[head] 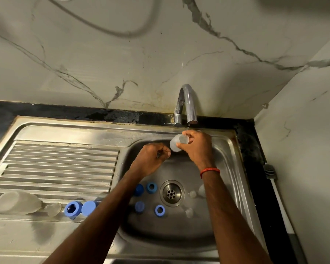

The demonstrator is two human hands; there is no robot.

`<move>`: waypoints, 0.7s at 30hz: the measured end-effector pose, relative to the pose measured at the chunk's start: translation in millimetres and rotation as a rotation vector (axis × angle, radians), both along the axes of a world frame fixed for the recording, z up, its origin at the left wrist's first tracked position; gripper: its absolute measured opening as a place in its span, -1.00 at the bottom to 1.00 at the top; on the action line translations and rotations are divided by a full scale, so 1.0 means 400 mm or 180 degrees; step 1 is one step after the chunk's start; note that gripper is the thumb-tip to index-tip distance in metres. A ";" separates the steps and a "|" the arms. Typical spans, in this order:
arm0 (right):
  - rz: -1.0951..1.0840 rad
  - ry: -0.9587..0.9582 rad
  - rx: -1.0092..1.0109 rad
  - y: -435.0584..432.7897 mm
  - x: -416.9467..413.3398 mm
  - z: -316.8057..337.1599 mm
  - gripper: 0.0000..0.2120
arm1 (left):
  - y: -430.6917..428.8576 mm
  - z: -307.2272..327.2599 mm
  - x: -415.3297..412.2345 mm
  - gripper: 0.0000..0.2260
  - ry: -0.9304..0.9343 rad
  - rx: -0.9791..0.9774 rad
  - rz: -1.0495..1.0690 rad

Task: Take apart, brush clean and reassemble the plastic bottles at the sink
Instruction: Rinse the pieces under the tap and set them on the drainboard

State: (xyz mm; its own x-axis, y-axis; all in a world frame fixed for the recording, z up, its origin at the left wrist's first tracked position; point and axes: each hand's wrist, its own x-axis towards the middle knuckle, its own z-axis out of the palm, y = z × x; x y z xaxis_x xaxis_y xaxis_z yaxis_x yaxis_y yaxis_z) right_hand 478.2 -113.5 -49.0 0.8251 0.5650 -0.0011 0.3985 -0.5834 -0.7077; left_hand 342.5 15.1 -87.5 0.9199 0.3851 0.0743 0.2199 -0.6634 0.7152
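Right hand (195, 147) gripped a translucent bottle part (176, 143) under the tap (187, 103); left hand (151, 157) was clenched (contents unclear). Wet plastic might slip toward the drain (172, 193).

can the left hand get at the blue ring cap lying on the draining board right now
Probably yes: the blue ring cap lies uncovered on the steel draining board, but the left hand seems to be pinching something small first.

Steel sink (231, 149) with blue rings (151, 187) by the drain; clear bottle (17, 202) and blue caps (88, 207) on drainboard (65, 162).
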 end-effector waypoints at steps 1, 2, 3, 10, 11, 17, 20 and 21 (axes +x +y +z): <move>0.0072 0.0045 -0.0092 0.000 0.000 -0.001 -0.52 | -0.001 0.000 -0.001 -0.92 -0.0009 0.0009 -0.0008; 0.0088 0.0066 -0.0141 -0.002 -0.002 -0.002 -0.52 | -0.002 0.000 -0.003 -0.92 -0.0017 0.0014 -0.0022; 0.0020 0.0034 -0.0091 -0.002 -0.002 -0.004 -0.51 | -0.002 0.000 -0.002 -0.92 -0.0023 0.0013 -0.0015; 0.0059 0.0032 -0.0093 -0.005 0.004 0.002 -0.51 | -0.001 0.000 0.000 -0.92 0.0008 -0.0016 -0.0003; 0.0009 -0.0021 -0.0029 -0.006 0.005 0.001 -0.51 | -0.001 0.001 0.001 -0.92 0.0006 -0.0020 -0.0002; 0.0028 -0.0301 -0.0315 -0.010 0.000 0.001 -0.59 | 0.001 0.001 0.002 -0.91 0.0020 -0.0024 0.0032; -0.0086 -0.0103 -0.0110 -0.012 -0.003 0.000 -0.55 | 0.001 -0.004 0.000 -0.92 0.0029 -0.0004 0.0057; -0.0103 -0.0068 -0.0085 -0.010 -0.003 -0.001 -0.53 | 0.002 -0.008 -0.001 -0.92 0.0042 -0.0007 0.0038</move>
